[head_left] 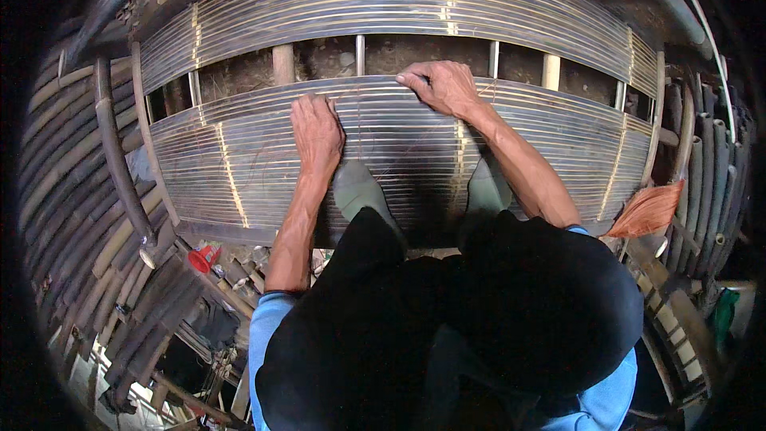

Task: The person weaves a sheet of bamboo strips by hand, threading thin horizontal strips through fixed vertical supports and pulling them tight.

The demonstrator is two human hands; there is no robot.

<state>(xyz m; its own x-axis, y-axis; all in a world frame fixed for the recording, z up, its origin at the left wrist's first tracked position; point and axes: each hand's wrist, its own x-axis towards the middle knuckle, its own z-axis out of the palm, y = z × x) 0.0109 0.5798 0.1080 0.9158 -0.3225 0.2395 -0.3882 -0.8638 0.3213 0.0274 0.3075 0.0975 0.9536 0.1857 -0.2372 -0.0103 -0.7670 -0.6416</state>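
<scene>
1. Head view, centre of the frame: the person crouches on a panel of slats (399, 152), a mat of thin dark strips lying side by side, bound by pale cross-lashings. The slats' long axis runs left to right across the picture, bowed by the lens.

2. The left hand (317, 132) sits just left of centre, palm down, fingers spread flat and pressing on the slats. Its grip is wide and flat, closed on nothing; it only bears down on the panel.

3. The right hand (441, 86) is higher, at upper centre, on the far edge of the same panel. Its fingers curl over that top edge, pinching at the outermost slat. A narrow, hooked grip, though whether it holds a single strip or a thin thread I cannot tell.

4. The key relation: the far edge lies above both hands in the picture, and the right hand is already on it, while the left sits below and to the left, well inside the panel. Both wrists cross the slats at right angles to their length.

5. Two green boots (359, 191) stand on the lower part of the panel, between the forearms.

6. Above, across a gap with upright posts, a second slat panel (399, 0) runs parallel.

7. At right, an orange brush-like bundle (648, 209) lies just beside the panel; at lower left, a small red object (203, 257) lies among bamboo poles (88, 215).
</scene>
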